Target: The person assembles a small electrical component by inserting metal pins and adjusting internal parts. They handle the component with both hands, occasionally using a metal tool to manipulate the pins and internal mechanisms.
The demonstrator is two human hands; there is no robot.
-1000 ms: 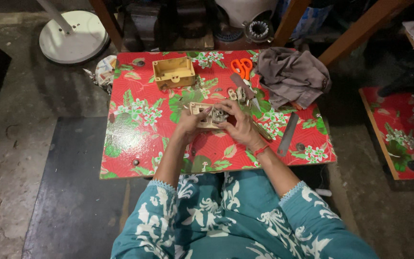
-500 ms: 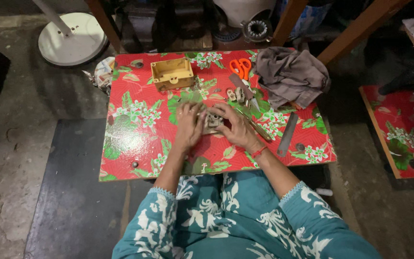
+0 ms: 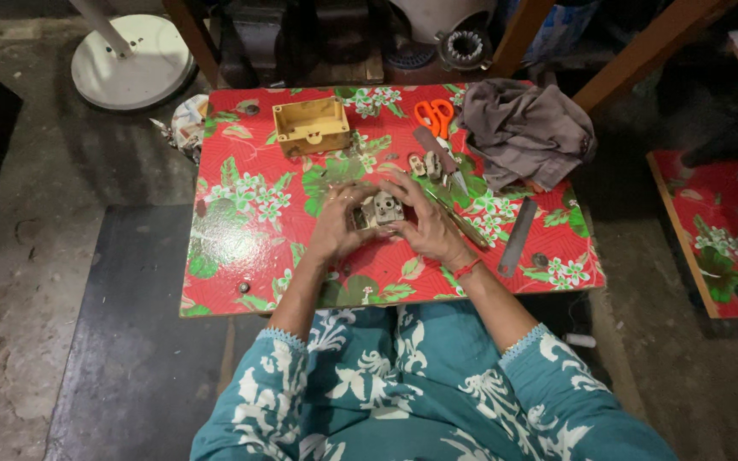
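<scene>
My left hand (image 3: 335, 224) and my right hand (image 3: 427, 224) together hold a small grey socket-like part (image 3: 381, 209) over the middle of a low table (image 3: 241, 239) covered in red floral cloth. The fingers of both hands curl round the sides of the part, and its face with round holes points up at me. A red band sits on my right wrist. Much of the part's body is hidden by my fingers.
A yellow open box (image 3: 311, 125) stands at the table's back. Orange scissors (image 3: 434, 113), small pale parts (image 3: 425, 164), a screwdriver (image 3: 454, 218), a grey flat file (image 3: 518, 237) and a crumpled grey cloth (image 3: 527, 132) lie to the right. A white round fan base (image 3: 132, 60) is on the floor.
My hands have turned the grey part between them and shifted slightly; it now shows its holed face upward. The things on the table have not moved.
</scene>
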